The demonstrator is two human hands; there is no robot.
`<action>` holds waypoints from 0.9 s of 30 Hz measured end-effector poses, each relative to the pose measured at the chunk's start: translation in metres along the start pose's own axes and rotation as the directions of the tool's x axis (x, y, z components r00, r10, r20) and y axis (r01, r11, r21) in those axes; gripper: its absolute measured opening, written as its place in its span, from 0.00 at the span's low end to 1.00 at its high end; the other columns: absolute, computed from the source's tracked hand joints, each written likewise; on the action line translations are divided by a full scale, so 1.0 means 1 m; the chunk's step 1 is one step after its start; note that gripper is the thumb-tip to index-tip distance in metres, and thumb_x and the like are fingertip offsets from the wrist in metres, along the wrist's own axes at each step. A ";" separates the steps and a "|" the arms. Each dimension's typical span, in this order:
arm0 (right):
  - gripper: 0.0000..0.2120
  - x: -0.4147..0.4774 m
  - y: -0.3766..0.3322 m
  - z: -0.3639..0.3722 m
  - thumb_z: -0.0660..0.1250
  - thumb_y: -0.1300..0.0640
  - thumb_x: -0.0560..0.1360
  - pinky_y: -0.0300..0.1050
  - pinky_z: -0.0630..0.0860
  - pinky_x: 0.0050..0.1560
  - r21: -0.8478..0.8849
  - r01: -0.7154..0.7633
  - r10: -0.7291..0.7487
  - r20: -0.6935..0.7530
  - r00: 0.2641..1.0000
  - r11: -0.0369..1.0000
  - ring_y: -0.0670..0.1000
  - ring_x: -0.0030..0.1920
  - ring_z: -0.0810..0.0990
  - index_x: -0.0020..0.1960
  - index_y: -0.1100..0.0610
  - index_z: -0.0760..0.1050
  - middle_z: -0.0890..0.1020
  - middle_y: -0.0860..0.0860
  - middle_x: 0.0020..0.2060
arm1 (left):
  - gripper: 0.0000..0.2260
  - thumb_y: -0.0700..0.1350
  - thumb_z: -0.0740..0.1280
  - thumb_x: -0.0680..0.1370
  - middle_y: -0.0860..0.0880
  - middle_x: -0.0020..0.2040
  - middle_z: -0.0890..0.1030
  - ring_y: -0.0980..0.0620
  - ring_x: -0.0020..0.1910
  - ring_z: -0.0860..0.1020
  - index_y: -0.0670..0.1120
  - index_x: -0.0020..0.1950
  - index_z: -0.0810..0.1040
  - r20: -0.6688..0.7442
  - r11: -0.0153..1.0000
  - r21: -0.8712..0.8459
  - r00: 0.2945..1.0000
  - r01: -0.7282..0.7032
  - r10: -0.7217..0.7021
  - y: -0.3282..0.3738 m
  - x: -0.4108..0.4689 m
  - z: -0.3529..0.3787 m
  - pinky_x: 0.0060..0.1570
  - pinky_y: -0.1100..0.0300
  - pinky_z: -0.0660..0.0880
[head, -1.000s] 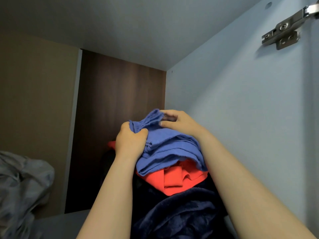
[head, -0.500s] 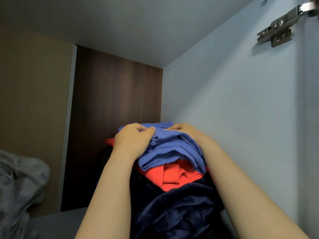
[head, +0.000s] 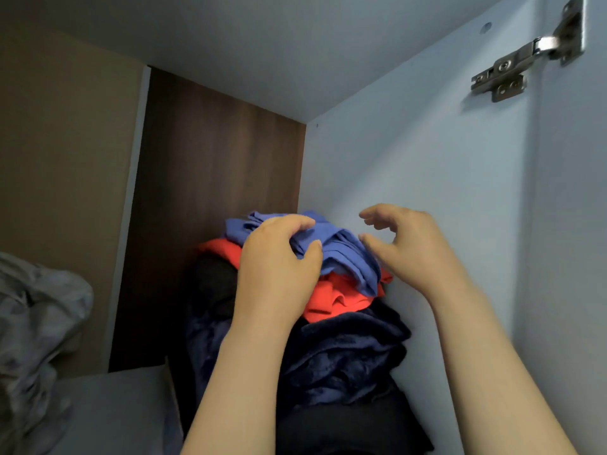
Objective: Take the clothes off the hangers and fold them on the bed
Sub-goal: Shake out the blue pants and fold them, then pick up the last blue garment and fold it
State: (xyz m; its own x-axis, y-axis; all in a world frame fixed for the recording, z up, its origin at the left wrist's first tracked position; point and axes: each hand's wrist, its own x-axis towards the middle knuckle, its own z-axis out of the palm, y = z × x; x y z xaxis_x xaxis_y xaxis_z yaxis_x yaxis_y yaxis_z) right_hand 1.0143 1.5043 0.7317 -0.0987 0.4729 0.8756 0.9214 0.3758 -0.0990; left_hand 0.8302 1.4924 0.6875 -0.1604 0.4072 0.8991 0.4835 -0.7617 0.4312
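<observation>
A folded blue garment (head: 341, 249) lies on top of a stack of clothes inside a wardrobe compartment. Under it are a red garment (head: 335, 298) and a dark navy fleece piece (head: 345, 353). My left hand (head: 276, 274) rests on the blue garment's left part, with fingers and thumb curled round a fold of it. Just right of the garment my right hand (head: 404, 244) hovers with loosely curved fingers, holding nothing. No hangers are in view.
The stack stands against the pale blue side wall (head: 427, 178) on the right. A dark wood back panel (head: 213, 178) is behind. A metal door hinge (head: 525, 60) sits at top right. Crumpled grey fabric (head: 36, 323) lies at the left.
The blue garment has come down onto the stack. My right hand has let go of it and lifted off to the right; my left hand stays on it.
</observation>
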 end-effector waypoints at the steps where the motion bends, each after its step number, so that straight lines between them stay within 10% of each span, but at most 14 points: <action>1: 0.16 -0.009 -0.002 -0.004 0.70 0.58 0.72 0.48 0.75 0.59 -0.010 -0.014 0.014 0.001 1.000 1.000 0.48 0.53 0.81 0.60 0.54 0.79 0.84 0.49 0.52 | 0.12 0.41 0.71 0.73 0.54 0.54 0.82 0.57 0.55 0.77 0.47 0.56 0.82 -0.002 1.000 -0.013 1.000 -0.008 0.008 0.004 -0.007 -0.001 0.56 0.71 0.66; 11: 0.14 -0.107 -0.046 -0.062 0.68 0.56 0.74 0.47 0.75 0.58 -0.205 -0.142 0.152 0.036 0.988 0.969 0.44 0.53 0.79 0.60 0.50 0.78 0.83 0.43 0.53 | 0.15 0.39 0.68 0.73 0.53 0.57 0.80 0.50 0.58 0.75 0.50 0.58 0.80 0.122 0.993 -0.107 0.992 0.053 -0.040 0.039 -0.066 -0.025 0.60 0.50 0.71; 27: 0.16 -0.259 -0.196 -0.192 0.68 0.56 0.75 0.46 0.73 0.58 -0.624 -0.397 0.453 -0.077 0.888 0.673 0.48 0.56 0.79 0.63 0.51 0.77 0.82 0.47 0.56 | 0.18 0.44 0.68 0.76 0.54 0.65 0.76 0.53 0.64 0.72 0.51 0.66 0.76 0.574 0.884 -0.458 0.791 0.096 0.211 0.117 -0.171 -0.083 0.58 0.65 0.64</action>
State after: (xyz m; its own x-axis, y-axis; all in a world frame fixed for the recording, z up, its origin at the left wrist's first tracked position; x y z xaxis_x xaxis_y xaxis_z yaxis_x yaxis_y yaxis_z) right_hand 0.9317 1.1557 0.6148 0.3583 0.5291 0.7692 0.8939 -0.4322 -0.1190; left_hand 0.8427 1.2918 0.5901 0.4689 0.4505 0.7597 0.0174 -0.8647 0.5020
